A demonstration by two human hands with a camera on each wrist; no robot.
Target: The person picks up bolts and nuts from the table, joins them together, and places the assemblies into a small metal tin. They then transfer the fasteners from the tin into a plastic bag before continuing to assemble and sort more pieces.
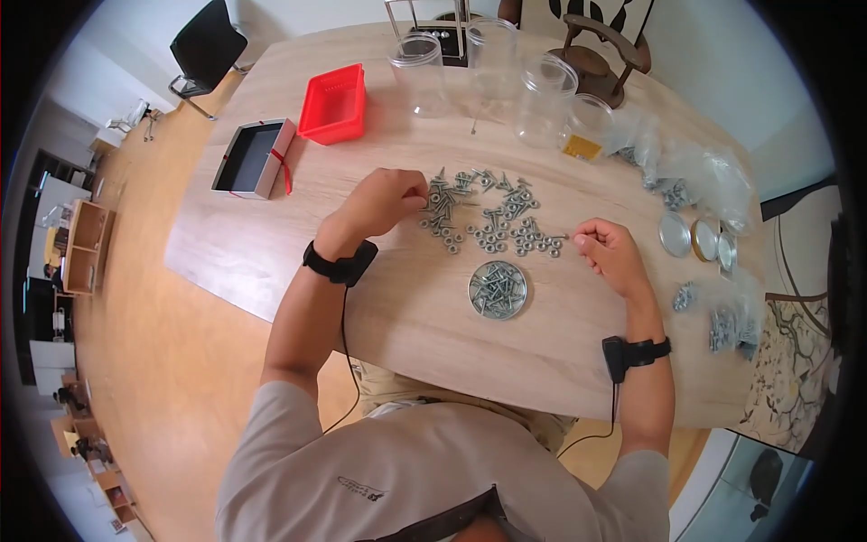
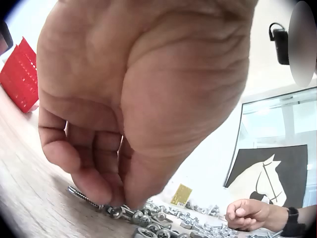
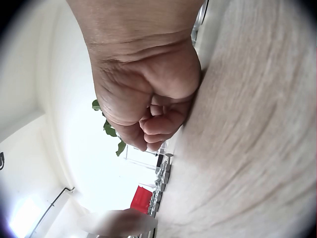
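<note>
Metal pile [image 1: 519,200] worked from its left edge

At left, a red basket [image 1: 334,134] was set beyond the left hand [image 1: 384,200], whose fingertips were lowered to the pile; whether anything was pinched in that grip could not be told. Screws [image 1: 440,203] and nut-like rings [image 1: 490,242] were spread over the middle of the tabletop [image 1: 406,307], with a round dish [image 1: 526,291] of screws placed nearer the body. At right, the right hand [image 1: 612,256] was seen beside the pile, its grip slack and loosely curled, nothing visibly held. The step was judged to be picking through the pile; a precise pinch on one piece seemed called for. In the left wrist view, a threaded shank [image 2: 81,195] was revealed by the fingertips, obscured in the head view
</note>
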